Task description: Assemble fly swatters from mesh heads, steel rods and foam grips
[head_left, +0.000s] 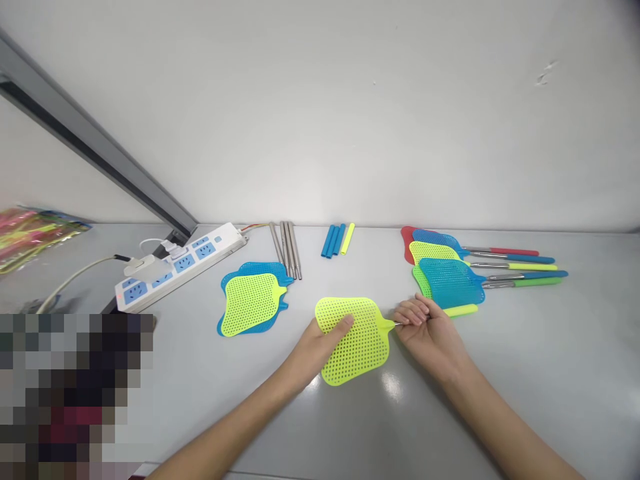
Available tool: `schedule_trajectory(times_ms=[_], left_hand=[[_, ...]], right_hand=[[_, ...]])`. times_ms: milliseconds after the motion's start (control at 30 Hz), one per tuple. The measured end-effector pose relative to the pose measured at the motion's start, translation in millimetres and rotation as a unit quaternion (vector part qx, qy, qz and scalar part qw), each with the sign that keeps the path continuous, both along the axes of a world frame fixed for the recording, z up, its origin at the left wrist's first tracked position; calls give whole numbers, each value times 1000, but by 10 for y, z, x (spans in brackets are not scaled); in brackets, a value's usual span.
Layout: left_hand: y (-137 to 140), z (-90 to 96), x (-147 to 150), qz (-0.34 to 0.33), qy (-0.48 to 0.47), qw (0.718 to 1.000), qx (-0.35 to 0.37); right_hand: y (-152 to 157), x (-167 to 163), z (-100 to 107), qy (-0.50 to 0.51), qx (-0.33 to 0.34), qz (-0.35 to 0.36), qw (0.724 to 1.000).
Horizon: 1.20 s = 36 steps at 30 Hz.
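Note:
A yellow-green fly swatter (360, 347) is held between both hands over the grey table. My left hand (320, 347) pinches its perforated head, thumb on top and fingers hidden beneath. My right hand (425, 330) is closed around the metal rod just past the head's neck. The swatter's yellow grip (461, 311) sticks out beyond that hand to the right. Just behind my right hand lies a pile of fly swatters with handles, a blue one (450, 280) on top. Loose heads, a yellow one (250, 303) over blue ones (263, 269), lie to the left.
Several metal rods (290, 250) lie near the wall, beside blue grip tubes (333, 241) and one yellow tube (348, 239). A white power strip (183, 267) with plugs and cables is at left. A plastic bag (35, 233) of colourful items sits far left, by a metal post (100, 137).

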<state>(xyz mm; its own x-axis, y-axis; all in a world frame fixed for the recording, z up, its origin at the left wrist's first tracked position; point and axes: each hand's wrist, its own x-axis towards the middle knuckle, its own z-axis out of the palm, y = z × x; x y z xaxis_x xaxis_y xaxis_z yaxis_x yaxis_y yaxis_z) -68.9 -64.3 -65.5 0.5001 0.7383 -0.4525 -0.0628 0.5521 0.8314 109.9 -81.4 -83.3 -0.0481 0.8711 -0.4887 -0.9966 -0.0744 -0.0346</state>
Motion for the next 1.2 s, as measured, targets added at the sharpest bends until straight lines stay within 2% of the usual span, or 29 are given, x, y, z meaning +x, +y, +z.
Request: schedule_trajectory(times_ms=[500,1200], left_hand=[[2,-26,10,-8,-6,1000,-1],[3,-41,10,-11,15,1000,26]], right_hand=[[6,20,-8,-10,-16,7,1000],[6,34,-8,-17,-6,19,1000]])
